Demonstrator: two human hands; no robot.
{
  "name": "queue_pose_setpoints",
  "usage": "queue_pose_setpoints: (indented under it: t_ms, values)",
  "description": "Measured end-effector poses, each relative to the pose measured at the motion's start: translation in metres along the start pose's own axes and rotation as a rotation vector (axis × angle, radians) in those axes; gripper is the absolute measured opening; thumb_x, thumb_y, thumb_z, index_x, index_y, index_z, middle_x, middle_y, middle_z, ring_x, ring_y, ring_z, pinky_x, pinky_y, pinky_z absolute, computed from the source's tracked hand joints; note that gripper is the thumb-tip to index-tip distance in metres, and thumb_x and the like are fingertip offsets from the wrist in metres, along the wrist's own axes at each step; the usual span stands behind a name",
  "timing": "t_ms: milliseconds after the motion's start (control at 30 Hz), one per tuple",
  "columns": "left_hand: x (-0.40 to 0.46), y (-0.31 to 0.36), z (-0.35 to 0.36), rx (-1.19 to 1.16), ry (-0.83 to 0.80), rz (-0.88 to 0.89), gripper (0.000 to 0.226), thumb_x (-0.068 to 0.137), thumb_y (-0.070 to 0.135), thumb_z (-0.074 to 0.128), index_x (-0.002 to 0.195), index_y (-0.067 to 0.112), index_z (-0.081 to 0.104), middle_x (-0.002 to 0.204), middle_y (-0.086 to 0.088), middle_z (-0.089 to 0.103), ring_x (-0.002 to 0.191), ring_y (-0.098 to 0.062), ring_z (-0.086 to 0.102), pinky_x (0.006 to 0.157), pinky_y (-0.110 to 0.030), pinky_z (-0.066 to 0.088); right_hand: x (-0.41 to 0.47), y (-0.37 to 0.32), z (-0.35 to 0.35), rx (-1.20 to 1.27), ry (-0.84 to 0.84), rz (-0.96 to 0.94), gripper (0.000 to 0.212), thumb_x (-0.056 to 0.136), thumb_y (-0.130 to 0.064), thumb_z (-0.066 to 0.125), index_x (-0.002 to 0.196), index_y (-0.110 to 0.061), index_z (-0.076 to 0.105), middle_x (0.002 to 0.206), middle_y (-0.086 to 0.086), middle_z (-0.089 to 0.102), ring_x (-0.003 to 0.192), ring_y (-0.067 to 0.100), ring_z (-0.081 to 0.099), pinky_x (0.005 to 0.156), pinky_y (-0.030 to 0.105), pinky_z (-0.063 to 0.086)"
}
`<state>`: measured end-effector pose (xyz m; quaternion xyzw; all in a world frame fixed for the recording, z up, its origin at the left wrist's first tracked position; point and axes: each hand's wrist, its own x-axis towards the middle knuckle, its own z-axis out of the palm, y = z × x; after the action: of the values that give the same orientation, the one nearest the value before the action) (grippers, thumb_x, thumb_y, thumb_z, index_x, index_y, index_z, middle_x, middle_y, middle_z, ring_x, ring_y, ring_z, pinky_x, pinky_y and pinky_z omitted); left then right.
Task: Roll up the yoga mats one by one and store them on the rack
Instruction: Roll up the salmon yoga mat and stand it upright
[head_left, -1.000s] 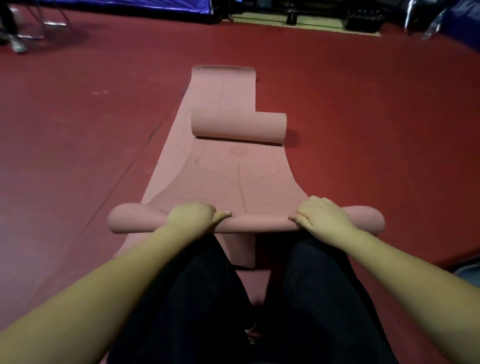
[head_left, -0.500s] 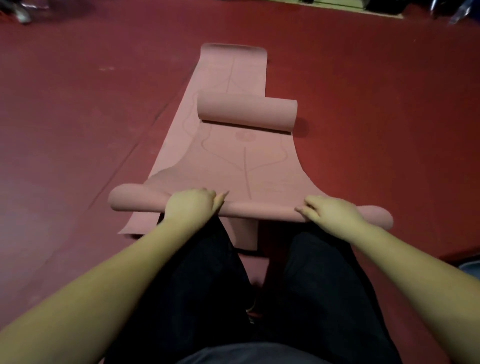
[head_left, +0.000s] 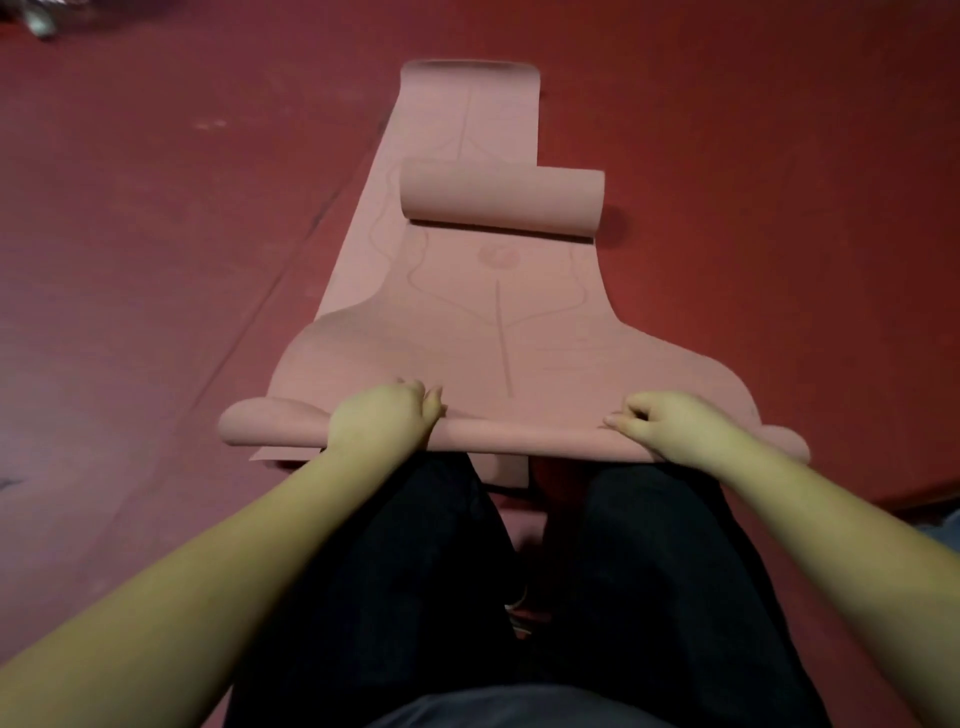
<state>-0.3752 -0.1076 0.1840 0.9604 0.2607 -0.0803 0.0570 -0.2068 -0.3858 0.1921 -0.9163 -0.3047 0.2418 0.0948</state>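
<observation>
Your left hand (head_left: 382, 423) and right hand (head_left: 662, 426) grip mat roll (head_left: 519, 434); ends bulge beyond hands. Uneven pushing: your roll could skew into cone.

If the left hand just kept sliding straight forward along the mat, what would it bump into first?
Probably the rolled-up mat lying crosswise further up; between it and the left hand only flat mat shows. Depth is hard to judge.

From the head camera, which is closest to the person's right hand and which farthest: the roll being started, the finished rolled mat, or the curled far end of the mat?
1. Roll being started: under the right hand, gripped.
2. Finished rolled mat: ahead, lying across the middle of the flat mat.
3. Curled far end: beyond it, at the top.
</observation>
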Motion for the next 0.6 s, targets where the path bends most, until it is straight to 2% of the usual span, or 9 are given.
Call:
queue_pose_setpoints:
  t_ms: [67, 133, 200, 267, 400, 500, 600]
  values:
    - [-0.009, -0.002, 0.001, -0.004, 0.101, 0.039, 0.043, 0.103, 0.044, 0.036, 0.094, 0.013, 0.064, 0.097, -0.009, 0.066, 0.092, -0.035, 0.063, 0.068, -0.038, 0.043, -0.002, 0.001, 0.004, 0.0, 0.034, -0.015, 0.044, 0.094, -0.05, 0.055, 0.063, -0.02, 0.045, 0.064, -0.002, 0.05, 0.064, 0.018, 0.05, 0.061, 0.035, 0.039]
    - [-0.016, -0.007, 0.002, 0.006, 0.222, 0.161, 0.043, 0.098, 0.04, 0.04, 0.074, 0.011, 0.062, 0.078, -0.01, 0.065, 0.076, -0.036, 0.062, 0.06, -0.039, 0.045, -0.003, 0.002, 0.008, -0.005, 0.059, -0.026, 0.042, 0.093, -0.051, 0.056, 0.063, -0.023, 0.046, 0.074, -0.003, 0.049, 0.071, 0.021, 0.054, 0.068, 0.038, 0.045]
    - [-0.019, -0.019, 0.008, 0.061, 0.364, 0.25, 0.04, 0.092, 0.036, 0.042, 0.063, 0.013, 0.055, 0.065, -0.009, 0.06, 0.063, -0.034, 0.058, 0.054, -0.037, 0.042, -0.004, 0.005, 0.01, -0.036, 0.078, -0.011, 0.043, 0.093, -0.053, 0.055, 0.065, -0.022, 0.048, 0.074, -0.004, 0.052, 0.075, 0.021, 0.055, 0.067, 0.037, 0.044]
    - [-0.022, -0.034, 0.013, 0.11, 0.429, 0.289, 0.038, 0.093, 0.034, 0.043, 0.062, 0.014, 0.053, 0.065, -0.008, 0.055, 0.064, -0.033, 0.054, 0.055, -0.037, 0.037, -0.004, 0.008, 0.012, -0.054, 0.128, -0.02, 0.044, 0.092, -0.054, 0.055, 0.064, -0.022, 0.047, 0.071, -0.006, 0.053, 0.076, 0.02, 0.053, 0.065, 0.035, 0.041]
    - [-0.032, -0.05, 0.012, 0.17, 0.537, 0.239, 0.038, 0.094, 0.032, 0.044, 0.062, 0.014, 0.054, 0.066, -0.008, 0.055, 0.066, -0.033, 0.053, 0.06, -0.039, 0.035, -0.004, 0.009, 0.012, -0.063, 0.201, -0.045, 0.047, 0.092, -0.051, 0.059, 0.057, -0.023, 0.043, 0.067, -0.006, 0.048, 0.077, 0.019, 0.048, 0.063, 0.034, 0.032]
    - [-0.034, -0.05, 0.01, 0.084, 0.48, 0.188, 0.038, 0.094, 0.032, 0.041, 0.062, 0.015, 0.05, 0.062, -0.008, 0.055, 0.059, -0.033, 0.055, 0.055, -0.039, 0.037, -0.01, 0.009, 0.013, 0.017, 0.26, -0.049, 0.044, 0.09, -0.048, 0.062, 0.057, -0.025, 0.045, 0.069, -0.005, 0.049, 0.07, 0.02, 0.051, 0.061, 0.035, 0.037]
    - [-0.034, -0.047, 0.006, -0.045, 0.346, 0.097, 0.04, 0.095, 0.042, 0.032, 0.067, 0.017, 0.042, 0.064, -0.008, 0.057, 0.057, -0.036, 0.057, 0.049, -0.036, 0.035, -0.023, 0.017, 0.017, 0.086, 0.334, -0.105, 0.036, 0.088, -0.044, 0.066, 0.062, -0.027, 0.049, 0.07, -0.005, 0.055, 0.067, 0.017, 0.053, 0.059, 0.033, 0.033]
